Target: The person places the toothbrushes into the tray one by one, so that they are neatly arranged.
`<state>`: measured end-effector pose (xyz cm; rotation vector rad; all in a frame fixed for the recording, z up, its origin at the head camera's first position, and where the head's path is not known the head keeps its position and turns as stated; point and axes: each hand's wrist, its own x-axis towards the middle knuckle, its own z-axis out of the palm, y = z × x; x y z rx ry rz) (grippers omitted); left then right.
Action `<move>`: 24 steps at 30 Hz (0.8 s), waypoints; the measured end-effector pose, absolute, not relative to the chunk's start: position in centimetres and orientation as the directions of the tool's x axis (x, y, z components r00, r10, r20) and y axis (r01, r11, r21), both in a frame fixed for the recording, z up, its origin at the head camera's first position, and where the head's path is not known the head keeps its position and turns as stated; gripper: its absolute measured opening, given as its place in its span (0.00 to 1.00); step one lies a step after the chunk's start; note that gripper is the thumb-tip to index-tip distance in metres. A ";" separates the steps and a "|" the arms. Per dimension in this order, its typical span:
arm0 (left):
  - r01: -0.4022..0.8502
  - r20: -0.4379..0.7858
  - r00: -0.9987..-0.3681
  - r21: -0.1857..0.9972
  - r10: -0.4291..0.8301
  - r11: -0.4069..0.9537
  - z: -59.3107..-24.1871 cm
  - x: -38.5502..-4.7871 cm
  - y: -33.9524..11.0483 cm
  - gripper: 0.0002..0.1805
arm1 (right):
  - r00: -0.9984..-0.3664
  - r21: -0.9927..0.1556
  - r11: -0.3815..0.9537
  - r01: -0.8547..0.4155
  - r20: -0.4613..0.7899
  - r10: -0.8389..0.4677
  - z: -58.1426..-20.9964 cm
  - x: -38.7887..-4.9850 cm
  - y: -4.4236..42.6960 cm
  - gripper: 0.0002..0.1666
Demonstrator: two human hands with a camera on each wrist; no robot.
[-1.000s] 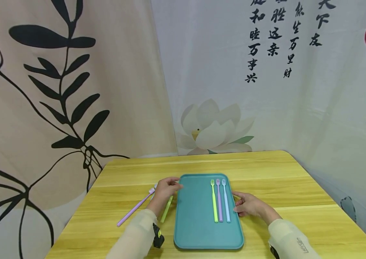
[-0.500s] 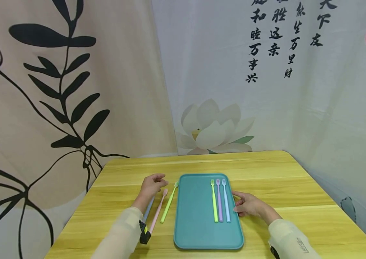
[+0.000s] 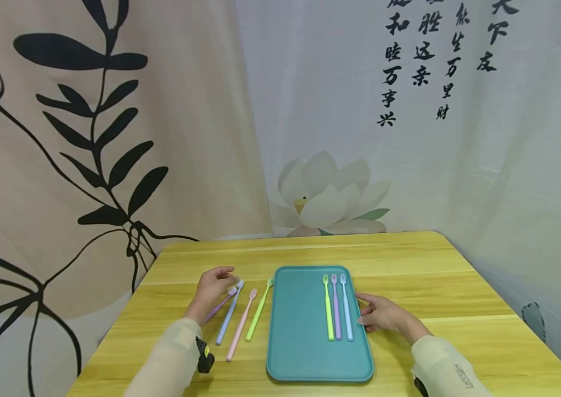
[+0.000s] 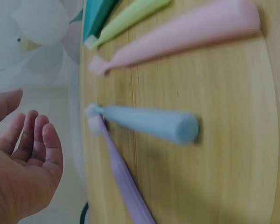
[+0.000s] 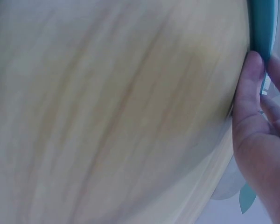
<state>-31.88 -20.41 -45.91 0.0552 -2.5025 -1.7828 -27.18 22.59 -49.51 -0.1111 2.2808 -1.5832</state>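
Note:
My left hand (image 3: 210, 290) hovers over a purple toothbrush (image 3: 221, 305), palm empty and fingers loosely bent, as the left wrist view also shows. The head of a blue toothbrush (image 3: 230, 313) lies against the purple one's head. To their right lie a pink toothbrush (image 3: 242, 326) and a green toothbrush (image 3: 259, 310). My right hand (image 3: 384, 314) holds the right edge of a teal tray (image 3: 297, 331), thumb and fingers at its rim. On the tray, a green (image 3: 328, 309), a purple (image 3: 336, 309) and a blue toothbrush (image 3: 347, 309) lie side by side.
The wooden table (image 3: 434, 264) extends around the tray, its far edge close to a printed curtain (image 3: 201, 138). Black devices are strapped at both wrists, the left one (image 3: 205, 355) beside the pink toothbrush's lower end.
My left hand has moved left, away from the tray, uncovering the blue, pink and green toothbrushes and now partly covering the purple one. My right hand stays at the tray's edge.

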 end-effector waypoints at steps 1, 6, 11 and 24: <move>0.008 0.034 -0.997 0.944 -0.072 0.331 -45.9 -31.8 -20.7 0.22 | -0.931 -0.920 0.367 0.138 -0.247 -0.269 -49.5 -27.2 22.6 0.47; -0.008 0.025 -0.996 0.931 -0.085 0.366 -45.9 -31.8 -22.2 0.23 | -0.929 -0.924 0.357 0.139 -0.247 -0.277 -49.6 -27.1 22.7 0.47; -0.039 -0.009 -0.996 0.934 -0.084 0.356 -46.2 -31.6 -23.5 0.23 | -0.928 -0.925 0.353 0.141 -0.248 -0.278 -49.8 -27.2 22.7 0.47; -0.086 -0.084 -0.996 0.899 -0.024 0.429 -47.2 -30.8 -26.4 0.21 | -0.934 -0.920 0.360 0.158 -0.257 -0.248 -49.7 -27.1 22.6 0.46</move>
